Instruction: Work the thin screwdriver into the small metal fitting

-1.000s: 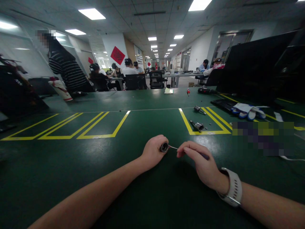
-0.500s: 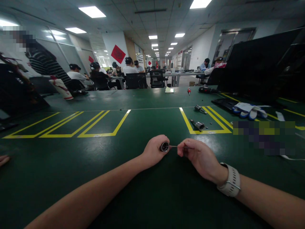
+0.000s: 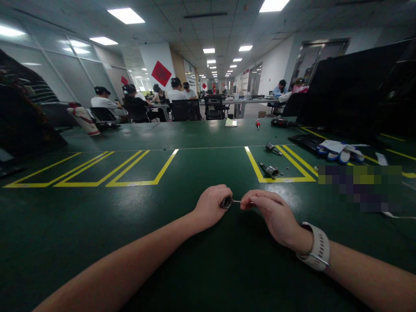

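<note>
My left hand [image 3: 211,208] is wrapped round a dark, hollow metal cylinder [image 3: 225,202], its open end facing me and tilted a little to the right. A thin metal rod [image 3: 236,201] runs from the cylinder's right side to the fingertips of my right hand [image 3: 268,212]. Those fingers are pinched on the rod, and its far end is hidden behind them. Both hands are just above the green table [image 3: 162,242]. Past my right hand lie two metal parts, a cone-shaped piece [image 3: 269,170] and a smaller one with a shaft [image 3: 273,149].
Yellow tape rectangles [image 3: 131,183] mark the table. White-and-blue gloves [image 3: 340,151] lie at the right, near a dark monitor [image 3: 354,86]. Farther back are a red screwdriver [image 3: 258,124], a dark power tool [image 3: 283,122] and a notepad [image 3: 231,123]. People sit at tables beyond.
The cylinder has tilted slightly in my left hand, and my right fingers have shifted a little along with the rod. A striped-sleeved person at the left has moved; another hand has left the left edge.
</note>
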The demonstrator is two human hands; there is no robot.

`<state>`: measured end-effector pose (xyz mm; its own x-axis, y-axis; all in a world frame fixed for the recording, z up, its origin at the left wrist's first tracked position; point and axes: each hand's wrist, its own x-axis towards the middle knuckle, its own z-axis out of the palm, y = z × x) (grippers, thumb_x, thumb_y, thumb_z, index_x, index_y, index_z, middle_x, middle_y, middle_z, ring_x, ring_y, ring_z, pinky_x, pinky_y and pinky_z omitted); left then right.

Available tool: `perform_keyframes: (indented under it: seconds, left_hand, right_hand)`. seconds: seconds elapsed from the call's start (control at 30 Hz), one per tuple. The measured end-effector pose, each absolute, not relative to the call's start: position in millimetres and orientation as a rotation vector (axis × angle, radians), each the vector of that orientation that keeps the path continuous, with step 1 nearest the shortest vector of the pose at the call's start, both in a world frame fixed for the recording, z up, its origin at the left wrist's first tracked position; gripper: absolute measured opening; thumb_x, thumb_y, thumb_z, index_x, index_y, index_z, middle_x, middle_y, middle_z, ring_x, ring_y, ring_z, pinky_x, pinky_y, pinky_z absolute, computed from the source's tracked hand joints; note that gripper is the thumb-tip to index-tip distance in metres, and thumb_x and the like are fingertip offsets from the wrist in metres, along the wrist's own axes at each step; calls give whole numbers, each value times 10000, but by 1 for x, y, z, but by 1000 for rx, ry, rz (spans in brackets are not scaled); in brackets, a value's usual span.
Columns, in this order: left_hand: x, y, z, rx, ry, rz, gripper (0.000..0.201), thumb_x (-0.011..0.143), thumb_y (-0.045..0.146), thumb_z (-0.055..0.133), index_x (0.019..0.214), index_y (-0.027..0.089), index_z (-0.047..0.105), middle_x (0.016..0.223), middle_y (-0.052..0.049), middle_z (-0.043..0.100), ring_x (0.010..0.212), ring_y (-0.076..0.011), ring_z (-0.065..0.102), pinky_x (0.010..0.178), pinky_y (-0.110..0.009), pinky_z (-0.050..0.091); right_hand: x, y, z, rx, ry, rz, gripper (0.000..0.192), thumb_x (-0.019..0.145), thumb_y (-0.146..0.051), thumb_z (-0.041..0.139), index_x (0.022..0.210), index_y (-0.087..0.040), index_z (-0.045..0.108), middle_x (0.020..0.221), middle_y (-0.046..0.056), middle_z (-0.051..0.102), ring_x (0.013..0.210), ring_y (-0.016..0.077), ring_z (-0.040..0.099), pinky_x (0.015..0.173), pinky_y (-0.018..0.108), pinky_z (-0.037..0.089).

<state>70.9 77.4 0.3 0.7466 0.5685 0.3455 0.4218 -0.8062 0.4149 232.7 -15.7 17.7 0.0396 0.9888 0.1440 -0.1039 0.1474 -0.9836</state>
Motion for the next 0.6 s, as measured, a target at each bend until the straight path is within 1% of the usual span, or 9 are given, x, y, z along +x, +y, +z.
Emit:
perform_keyframes:
  seconds: [0.13, 0.23, 0.3, 0.5, 0.53, 0.6]
  left_hand:
    - [72, 79, 2, 2523, 738, 697, 87, 738, 130, 538, 667, 166, 504, 681, 20, 498, 650, -119, 469, 587, -243, 346]
    - [72, 79, 3, 2473, 736, 699, 79, 735, 144, 546, 669, 166, 507, 683, 22, 502, 657, -118, 475, 594, -242, 357]
    - [72, 79, 3, 2481, 759, 689, 77, 735, 139, 543, 672, 166, 509, 688, 19, 507, 665, -122, 479, 597, -244, 361]
    - [72, 77, 1, 2686, 850, 629, 83, 738, 100, 525, 696, 170, 515, 697, 11, 512, 668, -138, 478, 597, -262, 340]
    - [72, 76, 1, 2719, 839, 618, 89, 739, 95, 521, 692, 171, 511, 694, 10, 508, 667, -139, 477, 599, -265, 336]
    - [71, 76, 1, 2734, 811, 606, 91, 744, 94, 515, 695, 171, 506, 696, 9, 507, 673, -140, 479, 605, -267, 337]
  right_hand:
    - [238, -8, 11, -956, -899, 1375, 217, 770, -261, 520, 680, -152, 685, 707, 52, 634, 701, 174, 544, 690, 333, 398]
    - [238, -6, 8, -920, -868, 1417, 222, 775, -276, 518, 691, -150, 681, 706, 50, 629, 693, 168, 540, 672, 323, 392]
    - [237, -9, 8, -944, -926, 1334, 223, 783, -275, 509, 697, -160, 678, 720, 51, 634, 706, 172, 543, 674, 324, 392]
    - [228, -23, 19, -1140, -1357, 890, 197, 797, -259, 515, 677, -193, 657, 734, 43, 632, 748, 201, 559, 704, 346, 396]
    - [227, -24, 20, -1143, -1385, 870, 201, 800, -261, 515, 669, -195, 652, 728, 41, 629, 743, 201, 559, 703, 347, 396]
    - [228, -23, 20, -1120, -1354, 936, 209, 801, -257, 507, 674, -194, 660, 726, 41, 630, 743, 200, 558, 706, 348, 399]
